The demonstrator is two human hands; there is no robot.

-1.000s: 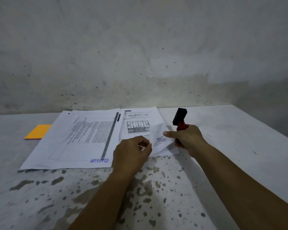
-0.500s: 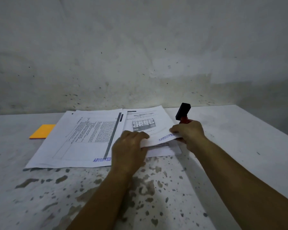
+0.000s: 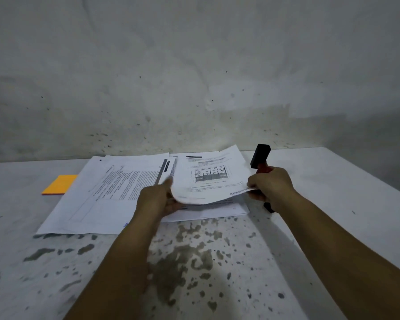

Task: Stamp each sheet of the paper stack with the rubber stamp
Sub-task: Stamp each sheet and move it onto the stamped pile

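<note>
Both hands' fingers pinch the lifted sheet (image 3: 208, 179); right hand (image 3: 271, 183) apparently also grips the stamp (image 3: 260, 155).

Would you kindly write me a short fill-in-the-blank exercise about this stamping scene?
1. The right hand holds the rubber stamp, whose handle is ____.
2. The lifted sheet is held by ____ hands.
3. The pad left of the papers is ____.
4. The left hand grips the sheet's ____ edge.

Missing words: red; both; orange; left
</note>
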